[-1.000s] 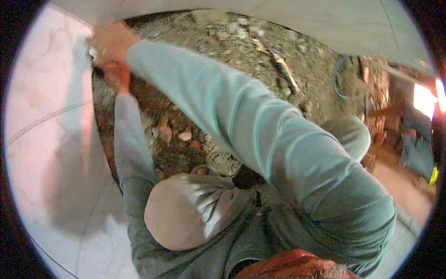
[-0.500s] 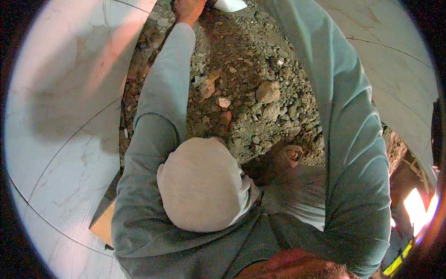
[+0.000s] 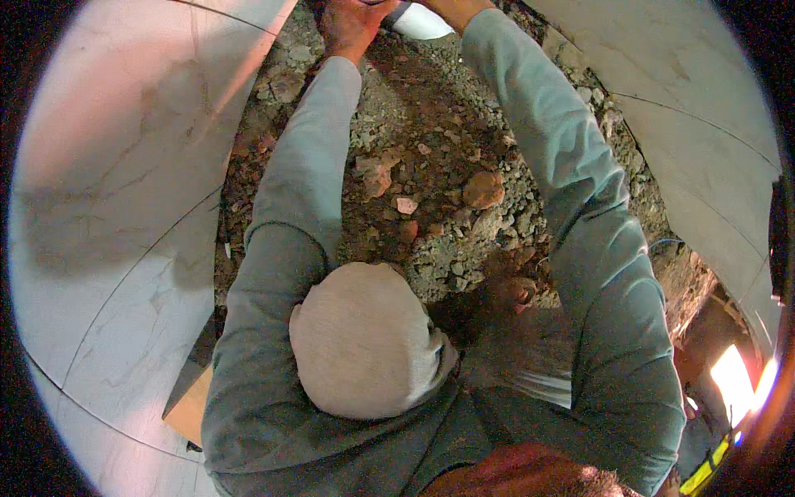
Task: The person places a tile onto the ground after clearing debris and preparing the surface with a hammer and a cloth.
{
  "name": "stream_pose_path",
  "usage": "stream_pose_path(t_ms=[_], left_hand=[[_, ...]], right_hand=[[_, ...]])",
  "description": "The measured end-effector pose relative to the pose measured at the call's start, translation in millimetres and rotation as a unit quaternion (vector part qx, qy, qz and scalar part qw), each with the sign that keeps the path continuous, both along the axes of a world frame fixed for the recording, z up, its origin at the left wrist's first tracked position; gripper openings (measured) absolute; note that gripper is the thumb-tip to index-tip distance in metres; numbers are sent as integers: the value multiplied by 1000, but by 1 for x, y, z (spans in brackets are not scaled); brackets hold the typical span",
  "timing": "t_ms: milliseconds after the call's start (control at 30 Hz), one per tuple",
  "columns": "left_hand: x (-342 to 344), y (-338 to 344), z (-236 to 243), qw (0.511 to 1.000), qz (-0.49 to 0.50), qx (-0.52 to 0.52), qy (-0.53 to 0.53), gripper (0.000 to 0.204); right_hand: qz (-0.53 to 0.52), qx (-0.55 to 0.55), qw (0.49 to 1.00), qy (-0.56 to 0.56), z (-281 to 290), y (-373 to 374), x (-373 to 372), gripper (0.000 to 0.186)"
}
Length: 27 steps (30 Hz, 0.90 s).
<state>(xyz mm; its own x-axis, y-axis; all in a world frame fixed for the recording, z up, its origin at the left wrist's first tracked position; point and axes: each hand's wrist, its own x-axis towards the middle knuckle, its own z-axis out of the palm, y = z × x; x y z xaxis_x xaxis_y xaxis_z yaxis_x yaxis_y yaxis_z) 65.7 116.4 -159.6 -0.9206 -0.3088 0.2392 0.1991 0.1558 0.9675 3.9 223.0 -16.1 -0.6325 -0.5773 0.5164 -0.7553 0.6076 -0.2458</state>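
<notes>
At the top edge, my left hand [image 3: 351,28] is bent over with its fingers curled. What lies in them is cut off by the picture's edge. Only the back of my right hand [image 3: 457,8] and its wrist show; its fingers are out of sight. Between the two hands is a smooth white object with a rounded edge [image 3: 422,23], mostly out of view, so its kind cannot be made out. Beneath my arms stretches a strip of soil and rubble [image 3: 431,149], with a brownish stone [image 3: 484,190] and a small pale stone [image 3: 406,205] on it.
Pale marbled tiles [image 3: 124,207] border the rubble on the left, with more tiles [image 3: 687,116] on the right. My bent knee [image 3: 360,340] rises in front of me. A light-brown board [image 3: 192,407] lies at lower left. Bright light [image 3: 734,383] glares at lower right beside a yellow strip [image 3: 705,470].
My right hand has come into view at the top, its forearm swinging inward to the left. My left hand and the white object sit slightly lower and further right in the picture.
</notes>
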Motion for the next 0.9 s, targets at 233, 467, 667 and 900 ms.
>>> stream_pose_path(t_ms=[233,467,667,900], left_hand=[[-6,-4,6,830,-122,540,-58,70],[-1,0,27,824,-81,560,-38,80],[1,-19,-20,979,72,-168,-86,75],[-22,-7,-45,994,52,-51,-86,106]], right_hand=[[19,60,996,-61,17,6,-4,43],[29,64,997,31,19,6,-12,43],[31,58,992,-103,25,-3,-2,40],[18,0,1000,22,14,6,7,61]])
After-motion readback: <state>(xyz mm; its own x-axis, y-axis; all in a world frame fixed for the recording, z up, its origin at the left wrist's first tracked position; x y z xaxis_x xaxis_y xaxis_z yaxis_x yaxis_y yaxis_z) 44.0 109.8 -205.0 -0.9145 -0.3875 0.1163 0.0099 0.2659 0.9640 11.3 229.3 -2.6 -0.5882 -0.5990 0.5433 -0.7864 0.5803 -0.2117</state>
